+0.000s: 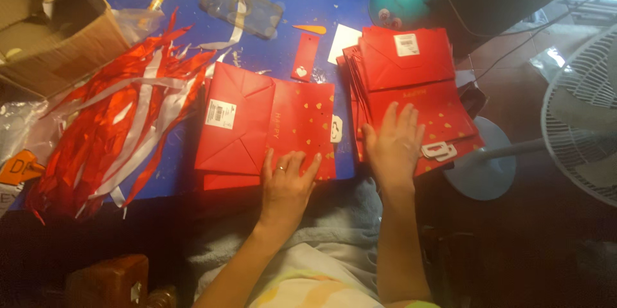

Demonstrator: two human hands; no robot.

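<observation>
Now, from the head view, your left hand [286, 183] lies flat, fingers spread, gripping nothing, on the flattened red bag [267, 128] near the middle of the blue surface [302, 6]. Your right hand [393, 144] presses open-palmed on the right stack of bags [411, 83]. Keep edges squared.

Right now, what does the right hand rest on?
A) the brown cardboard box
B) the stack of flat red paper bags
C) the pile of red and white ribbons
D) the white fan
B: the right hand lies flat on the stack of flat red paper bags, at its near end.
</observation>
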